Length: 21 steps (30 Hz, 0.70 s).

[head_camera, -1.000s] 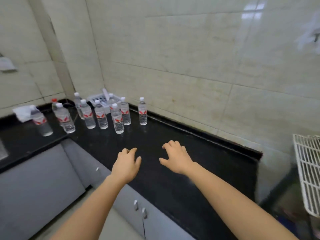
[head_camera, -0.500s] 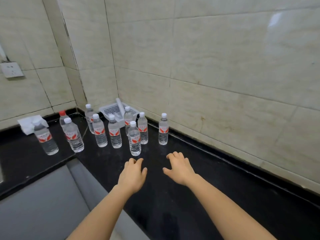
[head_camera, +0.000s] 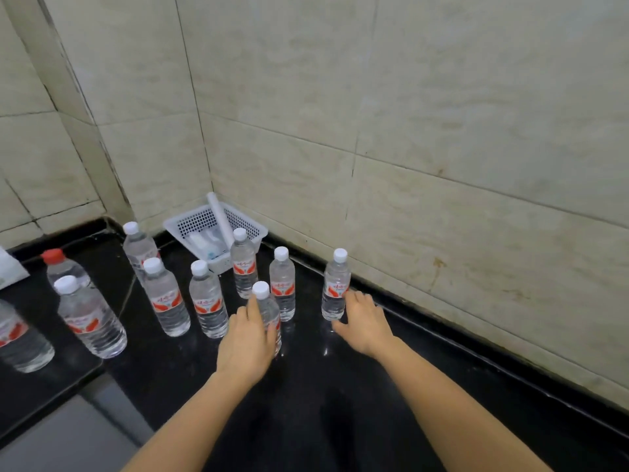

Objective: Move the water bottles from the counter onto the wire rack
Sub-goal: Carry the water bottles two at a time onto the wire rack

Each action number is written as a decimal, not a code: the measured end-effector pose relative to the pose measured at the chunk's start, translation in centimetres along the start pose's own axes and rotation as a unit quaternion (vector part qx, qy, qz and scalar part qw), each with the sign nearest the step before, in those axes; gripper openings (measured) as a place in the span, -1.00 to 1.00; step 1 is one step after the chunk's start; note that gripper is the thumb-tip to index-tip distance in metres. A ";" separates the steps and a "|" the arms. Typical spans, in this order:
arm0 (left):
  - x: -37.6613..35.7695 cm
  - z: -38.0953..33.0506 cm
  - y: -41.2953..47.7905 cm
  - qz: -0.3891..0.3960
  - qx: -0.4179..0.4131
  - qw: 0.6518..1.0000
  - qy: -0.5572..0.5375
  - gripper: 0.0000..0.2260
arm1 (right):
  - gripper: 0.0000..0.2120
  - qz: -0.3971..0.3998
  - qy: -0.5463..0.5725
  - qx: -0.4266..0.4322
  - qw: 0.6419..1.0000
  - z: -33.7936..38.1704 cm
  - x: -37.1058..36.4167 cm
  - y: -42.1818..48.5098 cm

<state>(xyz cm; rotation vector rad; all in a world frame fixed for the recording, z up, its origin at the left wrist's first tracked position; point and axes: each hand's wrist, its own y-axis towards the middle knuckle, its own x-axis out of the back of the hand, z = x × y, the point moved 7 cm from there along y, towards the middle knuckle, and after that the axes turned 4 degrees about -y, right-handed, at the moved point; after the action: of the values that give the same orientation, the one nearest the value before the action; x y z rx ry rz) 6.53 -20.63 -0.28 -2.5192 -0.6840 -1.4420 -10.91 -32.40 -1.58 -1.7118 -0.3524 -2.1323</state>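
Item: water bottles (head_camera: 207, 308), small, clear plastic, white screw caps, red-and-white labels, all upright on the black table (head_camera: 340, 386) in a loose cluster toward the corner of the tiled wall (head_camera: 442, 165); one red-capped bottle (head_camera: 63, 269) stands among those at the left. Also present: white basket (head_camera: 197, 221) behind the cluster, tilted against the corner. Wire rack: not in view. Left hand (head_camera: 246, 342): wrapped about the lower body of the nearest bottle (head_camera: 269, 310), thumb across its front, fingers at its far side, cap and shoulder showing above. Right hand (head_camera: 362, 321): spread wide, fingertips at the side of the right-most bottle (head_camera: 335, 287), thumb low near its base, not yet closed round it. Status, as judged: first pick in hand, nothing yet moved off the table. Handling, as judged: bottles look full, so moderately heavy for their size; thin walls will give under a hard squeeze; smooth plastic may slip if wet. Best hold: round the labelled middle, where the body is straight, lifting vertically to clear close neighbours; the narrow base makes a knocked bottle likely to topple into the rest
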 end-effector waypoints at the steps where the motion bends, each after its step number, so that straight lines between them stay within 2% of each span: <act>1: 0.1 0.1 1.1 -0.005 -0.002 1.000 -0.002 -0.44 | -0.47 -0.006 0.000 -0.010 1.000 0.0 0.1 1.2; 6: -0.2 0.5 5.7 -0.003 -0.037 0.999 0.029 -0.39 | -0.50 -0.044 0.013 -0.060 0.997 -0.2 0.7 6.5; 10: -1.1 1.1 7.6 0.015 -0.077 0.992 0.097 -0.49 | -0.34 -0.066 -0.037 -0.070 0.995 0.1 1.2 9.9; 12: -1.5 1.6 7.7 0.012 -0.082 0.991 0.103 -0.51 | -0.34 -0.054 -0.059 -0.082 0.993 0.2 0.9 11.1; 14: -1.5 1.8 7.7 0.006 -0.090 0.992 0.092 -0.54 | -0.41 -0.035 -0.081 -0.089 0.992 0.3 0.5 12.1; 17: -1.7 1.4 7.6 -0.022 -0.142 0.982 0.123 -0.58 | -0.60 -0.046 -0.083 -0.095 0.991 0.4 0.6 12.7; 21: -1.3 0.7 7.7 -0.023 -0.160 0.978 0.134 -0.58 | -0.68 -0.065 -0.057 -0.093 0.992 0.3 0.7 11.2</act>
<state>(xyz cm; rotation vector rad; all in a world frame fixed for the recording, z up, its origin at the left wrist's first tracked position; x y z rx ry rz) 10.12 -27.61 -1.11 -2.4665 -0.4994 -2.0029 -5.84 -42.42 -1.33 -1.9689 -0.3131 -2.2251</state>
